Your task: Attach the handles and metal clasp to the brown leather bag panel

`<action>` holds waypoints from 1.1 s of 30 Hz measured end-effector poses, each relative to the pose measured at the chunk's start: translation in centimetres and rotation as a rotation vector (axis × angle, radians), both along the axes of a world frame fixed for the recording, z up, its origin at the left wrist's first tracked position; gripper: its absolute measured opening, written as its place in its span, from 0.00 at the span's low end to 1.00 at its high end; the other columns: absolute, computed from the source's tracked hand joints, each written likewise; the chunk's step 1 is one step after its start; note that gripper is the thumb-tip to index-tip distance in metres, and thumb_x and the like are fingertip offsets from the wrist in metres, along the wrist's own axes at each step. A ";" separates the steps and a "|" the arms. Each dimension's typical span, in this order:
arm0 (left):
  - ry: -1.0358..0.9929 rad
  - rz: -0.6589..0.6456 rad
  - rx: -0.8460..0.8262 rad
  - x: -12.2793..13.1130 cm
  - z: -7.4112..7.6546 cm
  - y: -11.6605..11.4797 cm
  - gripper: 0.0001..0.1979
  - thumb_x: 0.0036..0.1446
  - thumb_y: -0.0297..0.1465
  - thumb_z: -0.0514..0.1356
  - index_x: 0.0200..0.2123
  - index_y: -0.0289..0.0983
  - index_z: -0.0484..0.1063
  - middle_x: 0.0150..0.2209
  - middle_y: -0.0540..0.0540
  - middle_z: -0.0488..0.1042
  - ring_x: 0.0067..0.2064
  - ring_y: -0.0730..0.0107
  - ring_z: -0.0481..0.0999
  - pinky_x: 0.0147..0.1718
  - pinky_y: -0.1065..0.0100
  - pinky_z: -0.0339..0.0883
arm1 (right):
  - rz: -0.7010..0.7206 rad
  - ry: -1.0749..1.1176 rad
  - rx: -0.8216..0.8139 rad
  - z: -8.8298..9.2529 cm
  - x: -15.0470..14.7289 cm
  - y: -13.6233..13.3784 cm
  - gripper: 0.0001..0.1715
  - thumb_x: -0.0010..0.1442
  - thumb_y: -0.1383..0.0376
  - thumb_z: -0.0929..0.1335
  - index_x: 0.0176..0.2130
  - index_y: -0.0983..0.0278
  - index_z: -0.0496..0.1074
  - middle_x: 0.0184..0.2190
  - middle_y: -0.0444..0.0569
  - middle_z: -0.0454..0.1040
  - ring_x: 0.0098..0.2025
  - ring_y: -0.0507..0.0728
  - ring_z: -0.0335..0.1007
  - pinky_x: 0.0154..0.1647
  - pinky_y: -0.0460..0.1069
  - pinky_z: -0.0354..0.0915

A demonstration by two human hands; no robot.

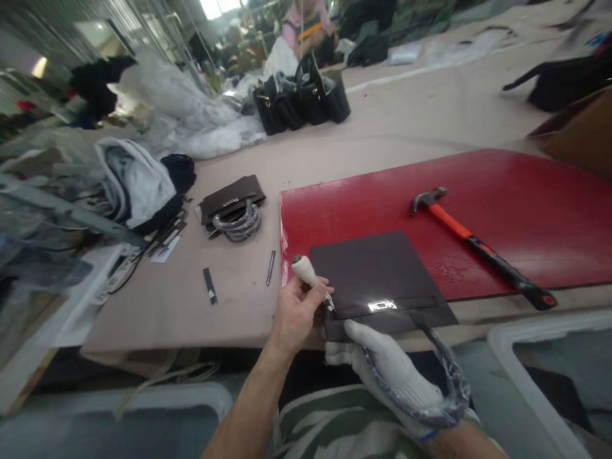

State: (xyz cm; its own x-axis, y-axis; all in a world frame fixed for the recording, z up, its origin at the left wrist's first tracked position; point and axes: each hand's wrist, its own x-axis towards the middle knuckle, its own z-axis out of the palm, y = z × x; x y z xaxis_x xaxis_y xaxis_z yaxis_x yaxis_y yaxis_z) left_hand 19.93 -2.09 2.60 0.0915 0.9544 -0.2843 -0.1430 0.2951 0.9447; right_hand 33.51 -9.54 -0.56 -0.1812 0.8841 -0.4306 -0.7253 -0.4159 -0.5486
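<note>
On the desk [243, 312], the red board [344, 201] carried most of my dark panel [368, 264], whose near edge reached past it and could have flexed. My gloved right hand [389, 360] gripped that edge; the plastic-wrapped handle [456, 386] draped across it might have tugged. My left hand [295, 313] gripped the white-wrapped tool [305, 269]; a slip might have scratched the metal plate [382, 306].

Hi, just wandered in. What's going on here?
Someone's bare left hand holds a tool with a white-wrapped handle, its tip at the left side of a dark panel. The gloved right hand grips the panel's near edge, with a plastic-wrapped loop draped over that hand. A hammer lies untouched on the red board.
</note>
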 end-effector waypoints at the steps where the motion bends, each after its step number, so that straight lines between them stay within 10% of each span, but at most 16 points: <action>1: -0.010 -0.015 0.025 -0.1 0.0 0.3 0.27 0.48 0.48 0.75 0.40 0.32 0.77 0.35 0.40 0.83 0.36 0.64 0.83 0.34 0.70 0.74 | -0.019 -0.044 0.022 0.0 0.1 0.1 0.28 0.53 0.58 0.78 0.54 0.59 0.79 0.45 0.52 0.83 0.51 0.66 0.79 0.60 0.65 0.70; 33: -0.142 -0.053 0.101 -2.1 -1.4 -1.0 0.22 0.58 0.46 0.71 0.43 0.32 0.78 0.42 0.38 0.83 0.42 0.57 0.86 0.38 0.67 0.77 | 0.039 -0.349 0.064 -0.1 1.1 0.6 0.24 0.46 0.57 0.81 0.44 0.57 0.83 0.37 0.49 0.83 0.56 0.68 0.73 0.71 0.65 0.55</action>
State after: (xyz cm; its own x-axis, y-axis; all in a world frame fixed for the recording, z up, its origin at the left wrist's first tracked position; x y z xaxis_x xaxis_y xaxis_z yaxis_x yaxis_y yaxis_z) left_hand 17.86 -3.10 1.19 0.1754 0.9702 -0.1674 -0.2641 0.2101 0.9413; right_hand 34.64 -8.92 -0.63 -0.0668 0.9068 -0.4162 -0.4741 -0.3959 -0.7864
